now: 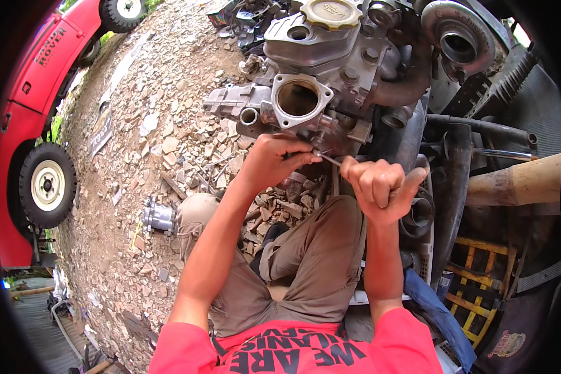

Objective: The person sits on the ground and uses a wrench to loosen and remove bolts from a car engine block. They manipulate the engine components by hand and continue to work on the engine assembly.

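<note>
An engine (pixel 349 68) of grey metal stands in front of me, with a round tan cap (pixel 331 11) on top and an open round port (pixel 298 98) facing me. Just below that port, my left hand (pixel 273 161) is closed, thumb and fingertips pinched at the engine end of a slim metal hand tool (pixel 329 158). Curled fingers of my right hand (pixel 380 186) grip the other end, its thumb sticking out to the right. Whether the tool is a wrench or another kind I cannot tell. The spot where its tip meets the engine is partly hidden by my left fingers.
A silver cylindrical part (pixel 159 215) lies on the stony ground (pixel 162 124) by my left knee. To the right are dark hoses (pixel 453 187), a tan bamboo-like pole (pixel 514 181) and a yellow metal rack (pixel 474 287). A red vehicle (pixel 31 112) stands at the far left.
</note>
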A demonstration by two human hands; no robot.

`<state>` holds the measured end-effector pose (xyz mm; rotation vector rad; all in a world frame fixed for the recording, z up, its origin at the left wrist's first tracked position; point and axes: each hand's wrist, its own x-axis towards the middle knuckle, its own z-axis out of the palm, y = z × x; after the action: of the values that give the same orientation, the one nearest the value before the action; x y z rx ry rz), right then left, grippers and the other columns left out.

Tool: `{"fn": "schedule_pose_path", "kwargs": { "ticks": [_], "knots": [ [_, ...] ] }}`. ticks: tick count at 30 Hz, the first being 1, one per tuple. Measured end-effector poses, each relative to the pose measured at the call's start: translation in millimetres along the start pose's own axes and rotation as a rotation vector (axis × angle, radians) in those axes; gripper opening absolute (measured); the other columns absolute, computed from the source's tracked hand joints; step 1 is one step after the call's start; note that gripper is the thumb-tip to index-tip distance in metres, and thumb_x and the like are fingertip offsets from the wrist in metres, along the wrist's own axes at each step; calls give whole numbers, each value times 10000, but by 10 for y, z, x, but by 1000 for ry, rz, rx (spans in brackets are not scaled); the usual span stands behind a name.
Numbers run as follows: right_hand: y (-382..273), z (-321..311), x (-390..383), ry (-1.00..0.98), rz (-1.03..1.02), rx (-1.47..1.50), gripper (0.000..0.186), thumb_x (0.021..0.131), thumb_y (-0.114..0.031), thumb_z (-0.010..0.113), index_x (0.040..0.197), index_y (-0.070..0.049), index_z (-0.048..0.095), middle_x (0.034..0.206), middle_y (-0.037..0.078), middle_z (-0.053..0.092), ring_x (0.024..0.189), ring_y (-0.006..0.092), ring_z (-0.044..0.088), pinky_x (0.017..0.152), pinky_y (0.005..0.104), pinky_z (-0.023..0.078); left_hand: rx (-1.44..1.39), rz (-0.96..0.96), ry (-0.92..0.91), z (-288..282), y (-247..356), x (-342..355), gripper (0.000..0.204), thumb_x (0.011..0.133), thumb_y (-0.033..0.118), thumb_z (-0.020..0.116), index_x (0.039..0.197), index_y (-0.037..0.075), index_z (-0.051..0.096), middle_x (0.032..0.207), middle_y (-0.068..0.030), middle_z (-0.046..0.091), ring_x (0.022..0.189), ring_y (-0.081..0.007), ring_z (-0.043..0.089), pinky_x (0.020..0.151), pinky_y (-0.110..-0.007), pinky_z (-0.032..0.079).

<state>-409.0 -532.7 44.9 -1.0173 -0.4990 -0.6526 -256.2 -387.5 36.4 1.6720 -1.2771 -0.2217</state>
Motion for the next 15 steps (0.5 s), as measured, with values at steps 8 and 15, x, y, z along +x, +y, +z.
{"fn": "schedule_pose_path", "kwargs": {
  "ticks": [8, 15],
  "knots": [
    [-135, 204, 522, 65, 402, -266, 747, 1006, -614, 52, 494, -104, 240, 467, -17, 288, 497, 127, 218, 540, 274, 231, -255, -222, -50, -13, -142, 66, 70, 854, 60, 725, 910, 29, 755, 666, -11, 669, 584, -46, 587, 526, -237, 476],
    [-163, 380, 794, -207, 472, -445, 599, 1058, -410, 383, 584, -50, 443, 521, -45, 387, 513, 54, 319, 459, 266, 270, -365, -163, 1, -11, -137, 84, 106, 850, 53, 716, 948, 23, 742, 710, -23, 689, 582, -54, 601, 522, -240, 493]
  ]
}}
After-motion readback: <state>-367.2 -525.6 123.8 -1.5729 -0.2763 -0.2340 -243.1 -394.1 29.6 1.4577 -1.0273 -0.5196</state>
